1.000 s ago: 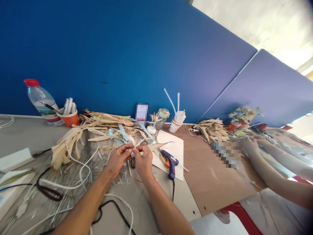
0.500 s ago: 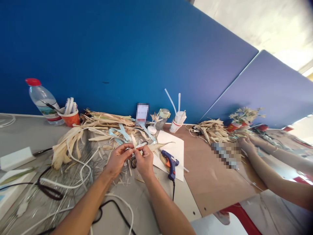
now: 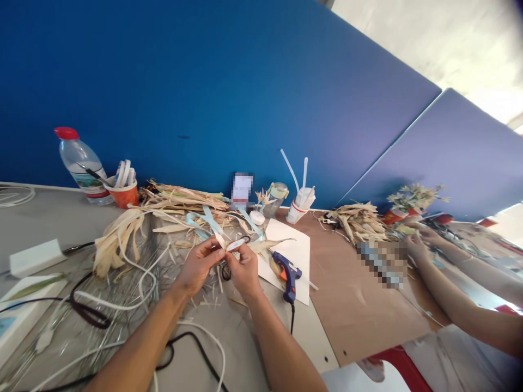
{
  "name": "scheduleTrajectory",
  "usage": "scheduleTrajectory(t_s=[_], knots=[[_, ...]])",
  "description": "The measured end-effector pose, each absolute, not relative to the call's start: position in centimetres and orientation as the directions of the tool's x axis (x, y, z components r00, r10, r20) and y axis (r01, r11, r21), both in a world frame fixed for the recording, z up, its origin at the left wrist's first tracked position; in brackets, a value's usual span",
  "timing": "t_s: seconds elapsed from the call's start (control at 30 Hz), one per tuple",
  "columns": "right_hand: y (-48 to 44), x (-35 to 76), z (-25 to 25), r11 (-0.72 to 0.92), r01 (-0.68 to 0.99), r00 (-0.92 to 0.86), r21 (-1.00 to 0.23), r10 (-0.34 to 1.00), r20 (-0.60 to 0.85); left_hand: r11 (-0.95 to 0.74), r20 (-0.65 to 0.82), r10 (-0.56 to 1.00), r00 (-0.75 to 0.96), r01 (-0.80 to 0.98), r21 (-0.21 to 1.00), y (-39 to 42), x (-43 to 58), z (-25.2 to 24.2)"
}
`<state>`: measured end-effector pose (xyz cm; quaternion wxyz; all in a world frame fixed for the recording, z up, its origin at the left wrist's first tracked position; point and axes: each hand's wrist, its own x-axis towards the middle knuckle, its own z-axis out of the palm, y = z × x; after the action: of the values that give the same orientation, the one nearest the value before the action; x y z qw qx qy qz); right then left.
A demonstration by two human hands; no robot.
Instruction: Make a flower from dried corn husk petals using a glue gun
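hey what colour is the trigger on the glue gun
Orange. The trigger on the dark blue glue gun shows best in the head view.

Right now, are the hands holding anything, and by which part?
Pale husk, pinched at its near end by the left hand and right hand; whether one piece or several cannot be told.

We face a blue partition (image 3: pixel 204 81), with a second panel (image 3: pixel 461 147) beside it at right. Our table (image 3: pixel 36 223) is grey at left, brown at right; light is brightest far right.
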<state>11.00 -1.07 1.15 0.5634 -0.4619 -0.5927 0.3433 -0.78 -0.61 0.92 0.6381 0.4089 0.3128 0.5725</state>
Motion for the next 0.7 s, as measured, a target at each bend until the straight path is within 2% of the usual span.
scheduleTrajectory(t_s=[0.33,0.43,0.6,0.7], knots=[[-1.3,10.8,1.2,0.331,0.202,0.093,-0.922,0.93,0.355,0.007,0.06,0.99,0.127,-0.473,0.881,-0.6,-0.5,0.6],[-1.2,10.7,1.1,0.339,0.208,0.156,-0.918,0.915,0.373,0.039,0.03,0.99,0.138,-0.468,0.883,-0.6,-0.4,0.3],[-1.0,10.7,0.8,0.482,0.201,0.184,-0.853,0.837,0.516,0.04,0.03,0.988,0.154,-0.427,0.904,-0.5,-0.6,-0.2],[-0.9,10.8,0.8,0.507,0.228,0.215,-0.831,0.806,0.551,0.023,0.063,0.98,0.19,-0.421,0.907,-0.4,-0.7,-0.3]])
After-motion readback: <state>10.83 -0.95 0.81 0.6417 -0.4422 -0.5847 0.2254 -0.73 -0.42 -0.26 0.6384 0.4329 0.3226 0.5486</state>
